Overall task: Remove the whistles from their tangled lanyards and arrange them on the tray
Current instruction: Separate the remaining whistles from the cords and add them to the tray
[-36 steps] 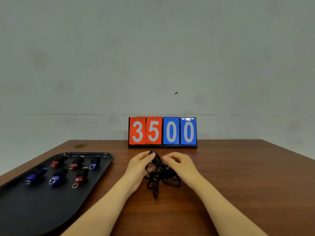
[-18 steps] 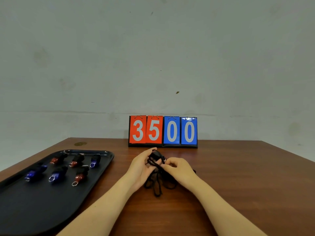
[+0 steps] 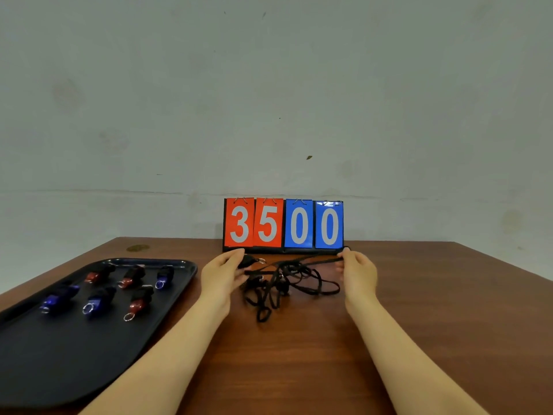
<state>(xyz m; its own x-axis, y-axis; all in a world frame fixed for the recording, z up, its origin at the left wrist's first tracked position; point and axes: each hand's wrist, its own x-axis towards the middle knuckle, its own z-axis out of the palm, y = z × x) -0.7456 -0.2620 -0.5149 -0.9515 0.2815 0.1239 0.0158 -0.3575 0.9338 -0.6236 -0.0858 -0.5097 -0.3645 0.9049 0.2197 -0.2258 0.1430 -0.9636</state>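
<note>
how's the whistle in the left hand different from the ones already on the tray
The whistle in the left hand is held up off the table; the whistles on the tray lie flat in two rows. The held one is a single dark piece close beside the tangled lanyards; the tray ones number six, red and blue with dark ends, well apart from any cord. Both show a metal ring at one end.

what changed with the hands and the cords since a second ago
The left hand drew a black whistle leftward while the right hand pulled a strand of the tangled black lanyards rightward, spreading the bundle. The six whistles on the black tray stayed put.
</note>
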